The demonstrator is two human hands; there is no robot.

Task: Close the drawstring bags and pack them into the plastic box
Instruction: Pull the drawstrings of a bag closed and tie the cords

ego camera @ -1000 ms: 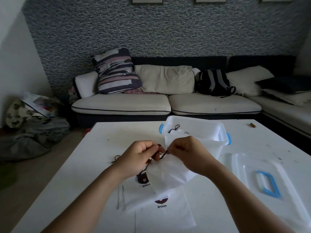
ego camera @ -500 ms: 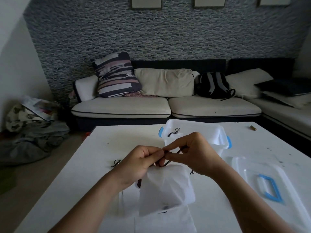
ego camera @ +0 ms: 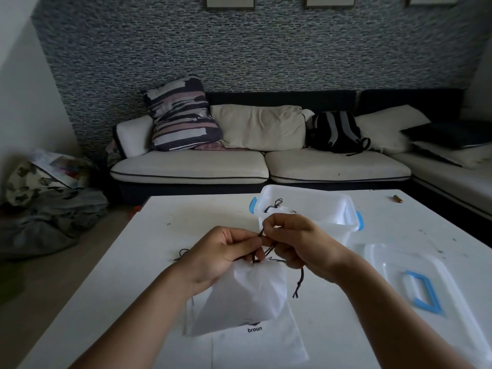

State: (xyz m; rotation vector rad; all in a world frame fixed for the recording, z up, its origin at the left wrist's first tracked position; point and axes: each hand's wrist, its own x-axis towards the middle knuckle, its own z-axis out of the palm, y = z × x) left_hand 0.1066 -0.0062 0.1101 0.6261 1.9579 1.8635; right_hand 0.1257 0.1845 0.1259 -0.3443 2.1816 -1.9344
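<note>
my left hand point(ego camera: 226, 251) pinches the gathered neck of the soft white fabric drawstring bag point(ego camera: 247, 296) above the table; my right hand point(ego camera: 292, 241) pinches its thin dark cord point(ego camera: 267, 249). feels light and floppy, best held at the neck.

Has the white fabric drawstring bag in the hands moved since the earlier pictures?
Yes. The white fabric drawstring bag has been lifted off the flat bag printed "broun" and now hangs bunched from both hands, its mouth nearer the clear plastic box.
</note>
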